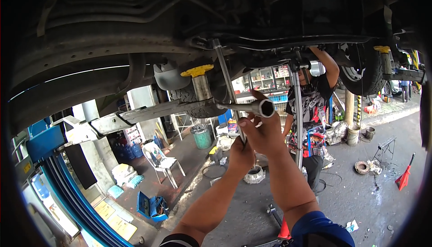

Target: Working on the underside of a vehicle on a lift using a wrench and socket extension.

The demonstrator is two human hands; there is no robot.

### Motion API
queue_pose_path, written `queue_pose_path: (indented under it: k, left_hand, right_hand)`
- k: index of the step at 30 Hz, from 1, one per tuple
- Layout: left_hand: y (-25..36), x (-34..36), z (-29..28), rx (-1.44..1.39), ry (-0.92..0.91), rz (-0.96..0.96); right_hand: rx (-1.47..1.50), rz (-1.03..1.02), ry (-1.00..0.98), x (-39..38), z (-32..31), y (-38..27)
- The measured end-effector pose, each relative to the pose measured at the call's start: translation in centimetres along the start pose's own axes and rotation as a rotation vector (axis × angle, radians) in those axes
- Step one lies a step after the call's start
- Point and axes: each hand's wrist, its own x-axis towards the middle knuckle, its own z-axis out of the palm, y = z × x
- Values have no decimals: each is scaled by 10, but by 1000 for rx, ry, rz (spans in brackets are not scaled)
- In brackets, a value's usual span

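Overhead spans the dark underside of a raised vehicle (pixel 126 40). A long metal bar (pixel 226 69) slants down from it, and my left hand (pixel 243 159) is closed round its lower end. Just above and to the right, my right hand (pixel 266 134) is closed on a socket wrench (pixel 249 107), whose hollow round end faces me. The wrench's shank lies across the bar; whether they are joined I cannot tell. My right thumb is beside the bar. The bar's upper end meets the dark underbody, where the contact is unclear.
A co-worker (pixel 310 98) stands at right, one arm raised to the underbody. A silver upright pole (pixel 298 121) is close by. Yellow-padded lift arms (pixel 196 70) support the vehicle. Below are a white chair (pixel 164 161), a blue toolbox (pixel 152 205) and a red stand (pixel 404 177).
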Motion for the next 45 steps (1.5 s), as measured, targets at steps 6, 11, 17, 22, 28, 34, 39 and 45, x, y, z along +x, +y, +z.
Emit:
queue_pose_path:
  k: [6,11,17,22,28,34,39,45]
  left_hand:
    - [4,-6,16,-141,-12,-124]
    - [9,-3,17,131,-18,11]
    - [-13,13,-4,-20,0,6]
    - [-8,11,4,-10,9,-6]
    - [-20,15,0,109,36,-4]
    - [-11,17,-3,131,7,-39]
    - [-17,19,-6,121,8,-23]
    - [-12,18,-9,372,-132,228]
  right_hand:
    - [-411,-330,183,26,-3,26]
    - [222,356,462,26,-26,83]
    - [-630,231,75,22,-52,40]
    - [-1093,-270,-101,38,-51,39]
    - [-751,-114,-242,53,-26,126]
    - [-485,289,-364,54,-4,144]
    - [-687,11,-537,41,-19,97]
    - [-297,-261,-632,40,33,-30]
